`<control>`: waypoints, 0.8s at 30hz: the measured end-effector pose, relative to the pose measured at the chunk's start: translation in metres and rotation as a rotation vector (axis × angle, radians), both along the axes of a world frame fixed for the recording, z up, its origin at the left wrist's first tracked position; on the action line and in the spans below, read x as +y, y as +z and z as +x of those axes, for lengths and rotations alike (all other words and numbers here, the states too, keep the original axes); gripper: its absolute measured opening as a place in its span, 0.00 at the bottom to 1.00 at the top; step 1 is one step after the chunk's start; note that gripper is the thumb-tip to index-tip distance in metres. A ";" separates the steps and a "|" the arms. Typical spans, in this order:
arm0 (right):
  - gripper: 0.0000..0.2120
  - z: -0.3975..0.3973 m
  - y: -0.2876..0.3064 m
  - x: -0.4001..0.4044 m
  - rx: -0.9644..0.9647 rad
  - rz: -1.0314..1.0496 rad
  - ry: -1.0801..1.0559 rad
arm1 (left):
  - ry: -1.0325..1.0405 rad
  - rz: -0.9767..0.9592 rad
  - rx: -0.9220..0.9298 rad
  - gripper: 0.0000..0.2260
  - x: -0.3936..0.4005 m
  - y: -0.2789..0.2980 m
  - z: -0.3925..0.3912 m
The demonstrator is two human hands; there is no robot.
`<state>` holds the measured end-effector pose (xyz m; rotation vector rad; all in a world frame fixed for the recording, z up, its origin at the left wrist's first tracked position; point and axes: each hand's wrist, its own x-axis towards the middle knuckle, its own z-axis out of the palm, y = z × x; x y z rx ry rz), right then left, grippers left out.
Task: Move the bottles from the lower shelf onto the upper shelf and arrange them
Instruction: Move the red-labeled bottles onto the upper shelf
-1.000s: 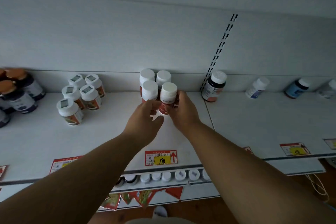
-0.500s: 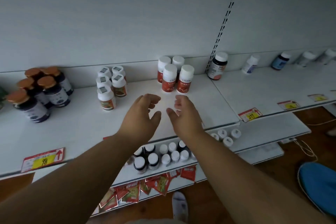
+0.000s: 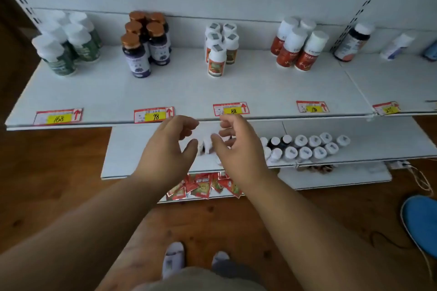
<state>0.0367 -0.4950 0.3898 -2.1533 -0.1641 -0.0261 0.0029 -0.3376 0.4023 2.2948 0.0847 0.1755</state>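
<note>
The upper shelf carries groups of bottles: green-labelled ones at far left, dark ones with copper caps, orange-labelled ones with grey-marked caps, and red ones with white caps. On the lower shelf stand several white-capped bottles at right. My left hand and my right hand hover over the lower shelf with loosely curled fingers, holding nothing. A white cap shows between them; other bottles under the hands are hidden.
Price tags line the upper shelf's front edge. A dark bottle and a pale one stand on the neighbouring shelf at right. Red packets lie on a bottom shelf. A blue object lies on the wooden floor.
Both hands let go of the red bottles on the upper shelf and dropped down over the lower shelf. The view tilted down and leftward.
</note>
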 end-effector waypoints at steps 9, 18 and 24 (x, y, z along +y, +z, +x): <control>0.19 -0.029 -0.144 -0.019 0.180 -0.061 0.045 | 0.071 -0.052 0.206 0.14 -0.021 -0.132 -0.029; 0.23 0.015 -0.310 0.015 0.354 -0.051 0.022 | 0.172 -0.127 0.323 0.12 -0.009 -0.298 0.022; 0.20 0.059 -0.391 0.039 0.398 -0.010 -0.027 | 0.334 -0.293 0.362 0.20 -0.004 -0.389 0.088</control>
